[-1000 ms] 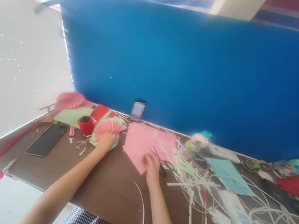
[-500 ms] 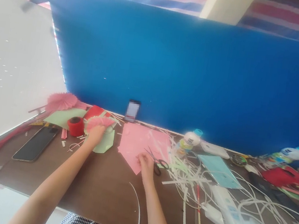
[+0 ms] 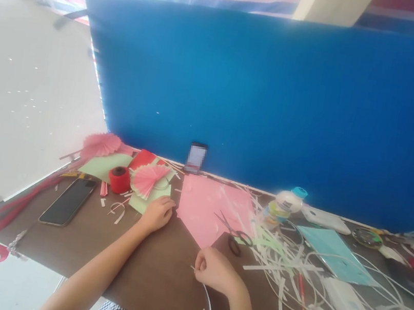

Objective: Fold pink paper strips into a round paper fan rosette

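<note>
My right hand [image 3: 215, 270] is closed in a pinch on a narrow white paper strip [image 3: 209, 303]. The strip's short end pokes out left of the fingers, and its long curved part hangs toward the table's front edge. My left hand [image 3: 158, 213] rests loosely curled beside a light green paper [image 3: 140, 204], with nothing seen in it. Above that hand lies a pleated pink and green paper fan [image 3: 147, 180]. A pink sheet [image 3: 198, 211] lies between and beyond my hands. Black-handled scissors [image 3: 234, 234] rest partly on it, up and right of my right hand.
A red spool [image 3: 119, 180] and a phone [image 3: 68, 201] lie at left. At right are a tangle of paper strips [image 3: 273, 253], a blue-capped bottle [image 3: 285, 205], a light blue packet [image 3: 338, 255] and white cables. A blue panel [image 3: 257, 100] stands behind.
My left hand has come away from the pleated fan, down and to the right. My right hand has moved off the pink sheet toward me and taken hold of the white strip.
</note>
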`<act>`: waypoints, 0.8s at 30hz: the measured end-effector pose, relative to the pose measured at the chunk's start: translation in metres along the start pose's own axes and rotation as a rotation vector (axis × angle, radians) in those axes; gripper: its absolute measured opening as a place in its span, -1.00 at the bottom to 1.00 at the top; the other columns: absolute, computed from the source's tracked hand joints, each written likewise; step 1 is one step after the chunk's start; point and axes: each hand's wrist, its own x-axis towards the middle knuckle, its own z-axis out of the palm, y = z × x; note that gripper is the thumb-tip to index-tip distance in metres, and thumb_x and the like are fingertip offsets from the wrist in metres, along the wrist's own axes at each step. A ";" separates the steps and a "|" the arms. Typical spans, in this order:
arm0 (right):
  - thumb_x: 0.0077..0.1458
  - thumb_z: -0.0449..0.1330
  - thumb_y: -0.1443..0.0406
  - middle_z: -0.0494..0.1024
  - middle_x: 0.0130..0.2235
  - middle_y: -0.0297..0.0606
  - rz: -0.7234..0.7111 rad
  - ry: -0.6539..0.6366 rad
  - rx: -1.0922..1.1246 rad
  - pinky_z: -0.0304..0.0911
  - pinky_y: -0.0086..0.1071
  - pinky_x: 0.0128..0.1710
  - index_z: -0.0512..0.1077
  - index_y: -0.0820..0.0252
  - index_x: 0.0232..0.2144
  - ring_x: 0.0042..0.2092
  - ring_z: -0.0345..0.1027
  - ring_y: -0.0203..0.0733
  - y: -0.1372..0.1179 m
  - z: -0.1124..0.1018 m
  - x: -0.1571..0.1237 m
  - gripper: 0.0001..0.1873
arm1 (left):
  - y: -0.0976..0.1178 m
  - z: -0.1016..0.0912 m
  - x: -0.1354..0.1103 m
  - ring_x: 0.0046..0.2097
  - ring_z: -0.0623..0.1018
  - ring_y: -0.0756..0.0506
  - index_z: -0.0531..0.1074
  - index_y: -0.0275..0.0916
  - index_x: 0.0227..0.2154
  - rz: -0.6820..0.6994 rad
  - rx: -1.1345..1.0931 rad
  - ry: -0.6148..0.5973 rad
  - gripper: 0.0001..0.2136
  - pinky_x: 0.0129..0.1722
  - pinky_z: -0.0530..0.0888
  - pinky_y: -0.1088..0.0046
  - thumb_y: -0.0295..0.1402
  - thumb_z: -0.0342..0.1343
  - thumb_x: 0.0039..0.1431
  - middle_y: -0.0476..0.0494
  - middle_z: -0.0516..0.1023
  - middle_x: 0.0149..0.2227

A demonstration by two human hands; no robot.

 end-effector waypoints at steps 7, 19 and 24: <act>-0.14 0.14 0.25 0.39 -0.64 -0.38 -0.052 0.028 0.396 -0.01 -0.51 -0.67 0.39 0.17 -0.62 -0.63 0.18 -0.35 -0.002 -0.003 0.013 -0.87 | -0.001 -0.003 0.002 -0.17 0.42 -0.12 0.45 -0.22 -0.31 -0.052 -0.101 0.036 -0.74 -0.16 0.37 0.32 -0.55 -0.11 0.02 -0.15 0.50 -0.30; -0.07 0.07 0.22 0.16 0.10 0.02 0.097 1.204 0.643 0.22 -0.26 -0.11 0.00 0.25 0.13 0.00 0.23 -0.06 0.042 0.000 0.052 -0.30 | 0.001 -0.004 -0.001 -0.18 0.44 -0.12 0.45 -0.22 -0.33 -0.083 -0.289 -0.019 -0.76 -0.11 0.34 0.28 -0.53 -0.08 0.00 -0.14 0.51 -0.29; -0.05 0.05 0.26 0.15 0.09 0.02 -0.011 1.215 0.525 0.23 -0.21 -0.11 0.07 0.23 0.10 -0.01 0.23 -0.05 0.026 0.000 0.048 -0.38 | 0.025 -0.055 0.008 -0.15 0.46 -0.10 0.44 -0.21 -0.29 -0.197 -0.422 0.285 -0.78 -0.08 0.36 0.32 -0.44 -0.09 0.06 -0.15 0.51 -0.24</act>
